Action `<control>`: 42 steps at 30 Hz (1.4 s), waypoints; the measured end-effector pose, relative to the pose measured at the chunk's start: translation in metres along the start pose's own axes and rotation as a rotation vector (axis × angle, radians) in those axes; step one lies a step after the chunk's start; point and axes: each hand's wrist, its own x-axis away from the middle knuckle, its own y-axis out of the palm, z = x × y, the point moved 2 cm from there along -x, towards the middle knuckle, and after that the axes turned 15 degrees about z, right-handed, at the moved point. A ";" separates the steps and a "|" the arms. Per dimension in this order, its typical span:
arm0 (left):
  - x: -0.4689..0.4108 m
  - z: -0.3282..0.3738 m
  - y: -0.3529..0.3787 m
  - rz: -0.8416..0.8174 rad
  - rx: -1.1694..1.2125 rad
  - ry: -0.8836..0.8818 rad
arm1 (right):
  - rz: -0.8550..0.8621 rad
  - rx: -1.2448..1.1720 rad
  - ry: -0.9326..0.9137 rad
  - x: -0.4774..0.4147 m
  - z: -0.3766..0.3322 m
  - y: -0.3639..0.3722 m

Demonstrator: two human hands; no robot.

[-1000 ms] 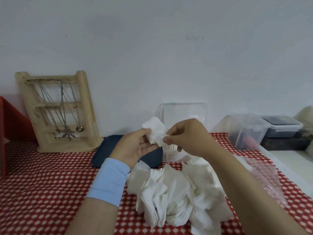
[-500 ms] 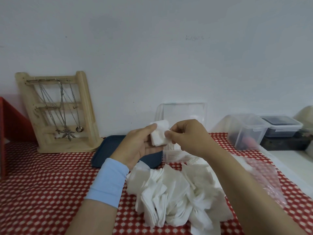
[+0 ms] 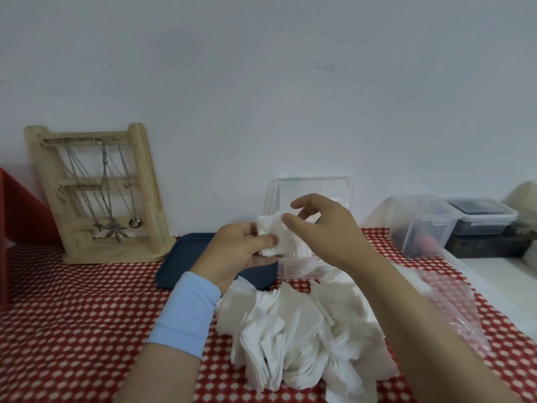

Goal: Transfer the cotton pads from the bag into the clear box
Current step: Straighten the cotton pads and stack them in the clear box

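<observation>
Two hands meet in front of the box (image 3: 315,189), which stands against the wall.

Left hand (image 3: 238,253): fingers curled, thumb pressed across a small stack of pads (image 3: 271,238), gripping it.

Right hand (image 3: 331,231): fingers loosely spread, holding nothing. Its thumb tip touches the stack's upper right edge and the forefinger is raised clear.

The stack is held up before the box's left wall. More white pads show through the box front.

A loose pile (image 3: 296,330) of pads lies on the cloth (image 3: 72,301) between the forearms, just before the box. The bag (image 3: 456,312) lies flat right of the pile. A tray (image 3: 203,263) sits left of the box, below the left hand. Open cloth extends left of the left forearm.
</observation>
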 end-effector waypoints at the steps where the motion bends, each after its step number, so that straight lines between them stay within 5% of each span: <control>1: 0.000 0.000 0.000 -0.018 -0.014 -0.003 | -0.010 -0.038 -0.012 0.000 0.000 0.001; 9: -0.003 -0.002 0.000 -0.085 0.142 -0.103 | 0.035 -0.283 0.129 -0.006 0.007 0.001; 15: -0.009 -0.009 -0.003 0.032 0.196 -0.136 | 0.197 -0.349 0.230 -0.009 0.006 -0.009; 20: -0.008 -0.008 0.003 -0.007 0.234 -0.109 | -0.018 -0.385 0.278 0.001 -0.004 0.001; 35: 0.000 0.001 0.007 -0.088 0.275 -0.183 | 0.077 -0.095 0.187 0.003 0.002 0.010; 42: -0.002 -0.002 0.004 -0.006 -0.041 0.005 | -0.144 -0.320 0.362 0.000 0.006 0.009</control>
